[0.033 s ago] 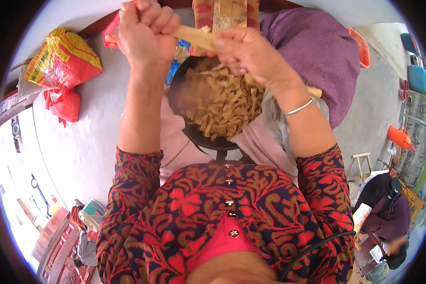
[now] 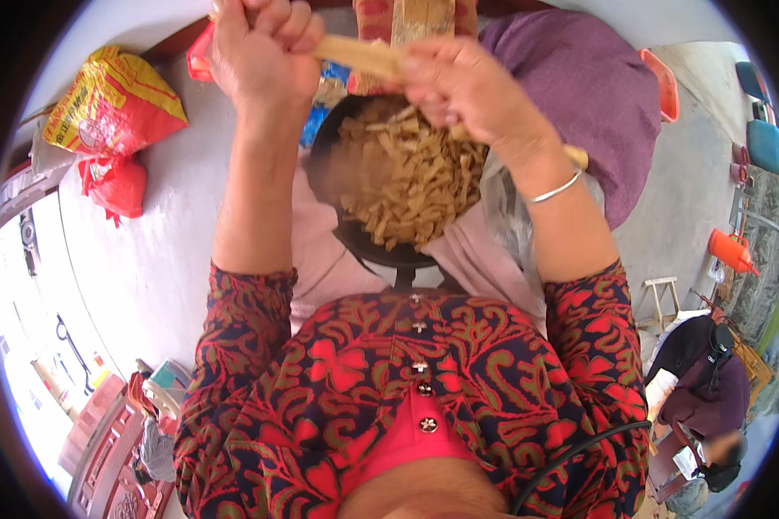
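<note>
My left hand (image 2: 266, 56) is closed on the left end of a long, pale tan strip (image 2: 355, 56) at the top of the view. My right hand (image 2: 476, 91) grips the same strip farther right, its fingers curled. A dark round pan (image 2: 327, 208) sits below both hands, holding a pile of short brown cut pieces (image 2: 411, 186). Behind the strip stands an upright wooden board (image 2: 421, 19) on a red patterned support (image 2: 368, 19). A clear plastic bag (image 2: 515, 216) and a pale wooden rod end (image 2: 576, 157) lie beside my right wrist, partly hidden by it.
A purple sack (image 2: 580, 86) lies at upper right, an orange basin (image 2: 662, 82) behind it. Yellow-red (image 2: 117, 104) and red (image 2: 112, 186) bags sit at left. Another person (image 2: 705, 381) is at lower right, near an orange container (image 2: 729, 253). Red wooden furniture (image 2: 104, 432) stands at lower left.
Both hands have shifted slightly upward with the strip, my right hand also a little to the right.
</note>
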Action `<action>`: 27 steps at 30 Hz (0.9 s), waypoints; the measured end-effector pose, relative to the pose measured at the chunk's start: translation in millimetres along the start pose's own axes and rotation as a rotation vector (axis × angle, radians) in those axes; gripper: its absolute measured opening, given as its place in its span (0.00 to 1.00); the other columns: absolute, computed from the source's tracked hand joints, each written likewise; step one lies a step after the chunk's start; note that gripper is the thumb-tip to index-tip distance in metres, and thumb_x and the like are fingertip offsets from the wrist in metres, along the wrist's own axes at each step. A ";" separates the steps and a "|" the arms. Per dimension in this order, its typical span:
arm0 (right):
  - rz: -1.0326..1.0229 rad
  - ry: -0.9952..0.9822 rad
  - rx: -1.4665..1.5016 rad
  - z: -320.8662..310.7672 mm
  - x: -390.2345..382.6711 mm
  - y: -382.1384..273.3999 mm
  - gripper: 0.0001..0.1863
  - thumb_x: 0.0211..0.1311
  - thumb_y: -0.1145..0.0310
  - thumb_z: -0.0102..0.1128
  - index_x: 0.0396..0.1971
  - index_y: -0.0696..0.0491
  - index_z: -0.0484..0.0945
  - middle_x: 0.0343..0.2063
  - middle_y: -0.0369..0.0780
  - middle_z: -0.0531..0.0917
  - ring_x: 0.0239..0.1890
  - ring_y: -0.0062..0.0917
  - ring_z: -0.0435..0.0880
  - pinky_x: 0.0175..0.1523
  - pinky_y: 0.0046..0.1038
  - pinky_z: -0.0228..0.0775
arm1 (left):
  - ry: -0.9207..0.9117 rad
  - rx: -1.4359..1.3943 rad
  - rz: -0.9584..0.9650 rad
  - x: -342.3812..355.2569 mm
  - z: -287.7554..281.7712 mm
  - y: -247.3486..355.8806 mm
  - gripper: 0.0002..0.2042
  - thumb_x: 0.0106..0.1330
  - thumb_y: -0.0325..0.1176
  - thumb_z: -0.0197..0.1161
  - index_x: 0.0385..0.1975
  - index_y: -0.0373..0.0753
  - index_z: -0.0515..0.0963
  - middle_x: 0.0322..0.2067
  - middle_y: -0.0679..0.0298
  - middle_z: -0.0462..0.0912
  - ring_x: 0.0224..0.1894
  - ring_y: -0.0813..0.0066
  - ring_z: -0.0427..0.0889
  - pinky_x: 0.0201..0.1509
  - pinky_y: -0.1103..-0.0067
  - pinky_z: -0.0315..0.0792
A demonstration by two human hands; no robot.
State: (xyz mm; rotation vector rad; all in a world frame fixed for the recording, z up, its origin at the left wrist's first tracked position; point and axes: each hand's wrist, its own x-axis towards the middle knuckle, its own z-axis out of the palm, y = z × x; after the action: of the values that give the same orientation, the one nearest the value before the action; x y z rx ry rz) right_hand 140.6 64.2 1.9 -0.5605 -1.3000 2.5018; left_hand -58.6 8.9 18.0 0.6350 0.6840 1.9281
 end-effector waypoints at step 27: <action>0.146 0.190 0.264 -16.5 -12.8 -9.6 0.09 0.63 0.63 0.54 0.25 0.51 0.75 0.13 0.27 0.67 0.09 0.13 0.59 0.15 0.16 0.50 | -0.458 1.146 0.560 -28.4 35.2 -50.3 0.04 0.53 0.18 0.50 0.23 0.32 0.72 0.22 0.60 0.75 0.24 0.77 0.73 0.29 0.83 0.68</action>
State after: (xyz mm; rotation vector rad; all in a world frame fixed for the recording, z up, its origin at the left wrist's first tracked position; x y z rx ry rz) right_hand 160.0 76.4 3.9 -0.8299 -0.8716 2.6036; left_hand 7.5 9.4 4.0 2.0720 1.3917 1.5933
